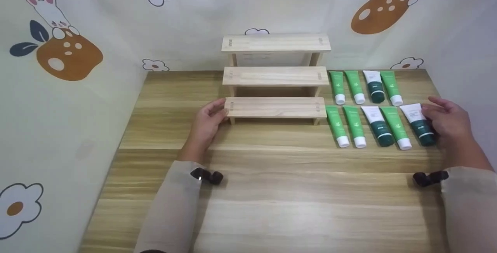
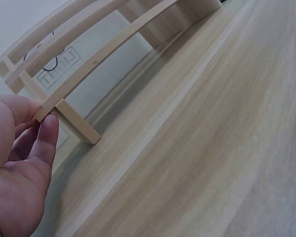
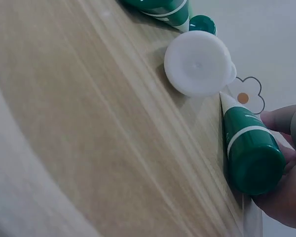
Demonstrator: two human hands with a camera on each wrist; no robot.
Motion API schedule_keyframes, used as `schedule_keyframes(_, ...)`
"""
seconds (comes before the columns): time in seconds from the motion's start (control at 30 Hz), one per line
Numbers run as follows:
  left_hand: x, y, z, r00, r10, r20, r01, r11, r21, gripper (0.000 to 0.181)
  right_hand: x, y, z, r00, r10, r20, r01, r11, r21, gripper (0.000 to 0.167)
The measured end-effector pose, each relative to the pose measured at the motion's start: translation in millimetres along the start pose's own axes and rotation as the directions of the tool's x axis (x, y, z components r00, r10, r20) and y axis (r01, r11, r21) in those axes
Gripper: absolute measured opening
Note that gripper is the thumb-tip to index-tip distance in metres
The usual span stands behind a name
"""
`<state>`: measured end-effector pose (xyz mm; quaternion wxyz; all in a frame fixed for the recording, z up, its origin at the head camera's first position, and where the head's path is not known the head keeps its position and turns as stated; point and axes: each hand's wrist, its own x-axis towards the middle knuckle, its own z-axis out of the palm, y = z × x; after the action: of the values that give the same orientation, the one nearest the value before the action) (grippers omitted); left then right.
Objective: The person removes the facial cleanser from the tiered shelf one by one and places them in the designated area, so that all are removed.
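Note:
A pale wooden three-tier stand (image 1: 275, 107) is at the back middle of the table. My left hand (image 1: 205, 125) pinches the left end of its lowest step between thumb and fingers, which the left wrist view shows closely. To the right, two rows of squeeze tubes lie flat: slim green ones with white caps, and wider white-and-dark-green ones. At the front row's right end lies a white-and-green tube (image 1: 418, 124). Beside it rests my right hand (image 1: 452, 124), touching its right side with fingers not wrapped round it. In the right wrist view the dark green cap (image 3: 259, 168) faces the camera.
The wood-grain table (image 1: 271, 191) stretches toward me. Behind it hangs a white cloth (image 1: 194, 23) printed with rabbits, oranges and flowers. The leftmost front green tube (image 1: 337, 126) lies close against the stand's right side. A black device sits at each wrist.

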<state>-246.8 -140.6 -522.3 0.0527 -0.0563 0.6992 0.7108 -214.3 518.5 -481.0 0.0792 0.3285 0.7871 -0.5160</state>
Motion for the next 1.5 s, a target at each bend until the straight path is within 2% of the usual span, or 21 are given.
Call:
schedule_keyframes(0.23,-1.3,-0.3,0.6,1.000,0.002,-0.005,-0.002,1.000,0.006,0.044,-4.6,6,1,0.999,-0.050,-0.023,0.047,0.994,-0.101,0.069)
schedule_keyframes(0.43,-1.0,1.3,0.8,1.000,0.003,-0.001,-0.003,1.000,-0.018,0.045,-5.1,11,4,0.997,-0.049,-0.056,0.042,0.993,-0.112,0.064)
schedule_keyframes(0.63,0.4,-0.5,0.0,1.000,0.000,0.007,0.000,0.999,-0.046,0.045,-12.9,9,1,0.992,-0.096,-0.082,0.089,0.993,-0.078,0.063)
schedule_keyframes(0.83,0.1,-0.1,0.7,1.000,0.002,0.004,-0.002,0.998,-0.058,0.044,-25.1,-8,7,0.976,-0.161,-0.148,0.154,0.987,-0.053,0.059)
schedule_keyframes(1.03,0.4,0.6,1.8,1.000,0.000,-0.008,0.000,1.000,-0.018,0.044,-40.5,-33,28,0.966,-0.237,-0.106,0.241,0.970,0.029,0.056)
schedule_keyframes(1.23,0.6,0.6,3.4,1.000,0.000,-0.004,0.000,1.000,-0.006,0.044,-57.3,-56,62,0.946,-0.306,-0.107,0.319,0.937,0.143,0.040)
schedule_keyframes(1.33,0.4,1.2,2.7,1.000,-0.006,0.002,0.006,1.000,0.005,0.044,-66.5,-67,80,0.925,-0.366,-0.103,0.380,0.893,0.239,0.031)
schedule_keyframes(1.43,-0.3,2.0,1.4,1.000,-0.013,0.000,0.013,1.000,0.007,0.044,-73.5,-77,99,0.901,-0.429,-0.064,0.425,0.843,0.330,0.028)
schedule_keyframes(1.5,-0.5,2.2,0.9,1.000,-0.017,0.008,0.017,1.000,0.003,0.045,-77.2,-83,113,0.887,-0.461,-0.030,0.441,0.826,0.352,0.029)
